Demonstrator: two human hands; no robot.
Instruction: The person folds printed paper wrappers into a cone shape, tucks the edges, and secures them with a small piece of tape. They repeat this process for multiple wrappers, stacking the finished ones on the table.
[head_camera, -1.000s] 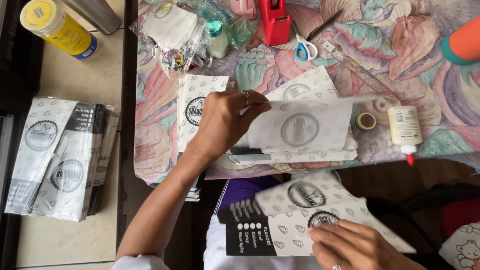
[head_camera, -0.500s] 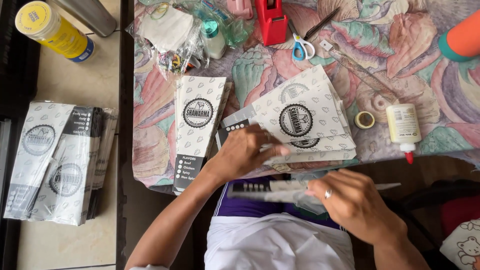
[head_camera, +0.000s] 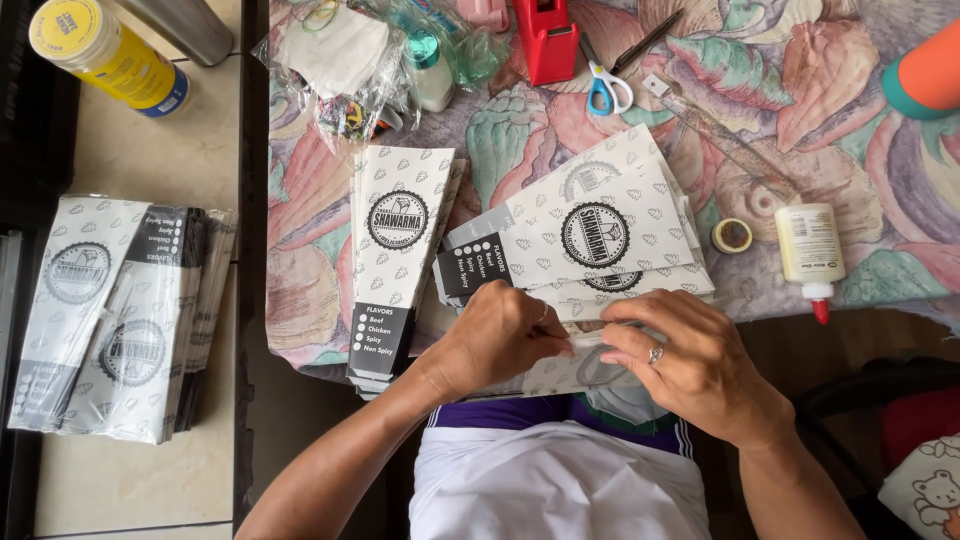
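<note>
My left hand (head_camera: 503, 335) and my right hand (head_camera: 688, 362) meet at the table's front edge, both pinching a white printed paper sleeve (head_camera: 585, 368) that is mostly hidden under them. Just beyond my fingers lies a fanned pile of the same sleeves (head_camera: 590, 235), white with a round black emblem and a black end. To the left of that pile is a neat stack of sleeves (head_camera: 398, 255) lying lengthwise, its black end hanging over the table edge.
A glue bottle (head_camera: 810, 252) and tape roll (head_camera: 732, 235) lie at right. Scissors (head_camera: 607, 85), a red tape dispenser (head_camera: 546, 38) and plastic bags (head_camera: 345, 60) sit at the back. On the left surface: wrapped sleeve bundles (head_camera: 115, 315) and a yellow can (head_camera: 105, 55).
My left hand came back from the pile to the front edge. My right hand rose from my lap with a sleeve, and both hands now close on it together.
</note>
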